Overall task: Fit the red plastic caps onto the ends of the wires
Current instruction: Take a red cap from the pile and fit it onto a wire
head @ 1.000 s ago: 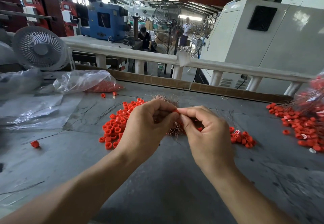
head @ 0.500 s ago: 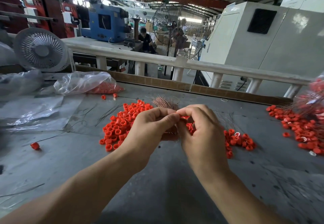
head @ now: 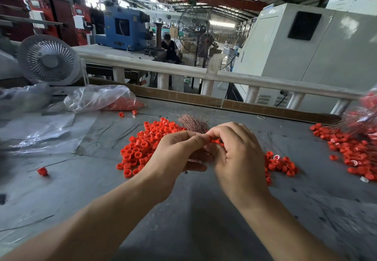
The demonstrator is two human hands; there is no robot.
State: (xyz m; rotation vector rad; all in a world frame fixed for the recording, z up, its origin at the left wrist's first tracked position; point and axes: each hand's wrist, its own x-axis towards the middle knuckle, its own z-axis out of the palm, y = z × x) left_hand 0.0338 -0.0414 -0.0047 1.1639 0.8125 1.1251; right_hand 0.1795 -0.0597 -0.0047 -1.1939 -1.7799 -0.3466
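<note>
Evidently much is left: a small red plastic cap (head: 216, 140) is pinched at the right hand (head: 238, 154), touching the left hand (head: 175, 154), whose fingers are curled round a coppery wire bundle (head: 192, 124); loose red caps (head: 146, 146) are heaped left.

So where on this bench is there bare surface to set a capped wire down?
Bare grey table lies near the person, below both hands. Another free strip sits between the lone cap and the middle cap pile. Crowded: that pile, the right cap pile, and the plastic sheet with loose wires at left.
</note>
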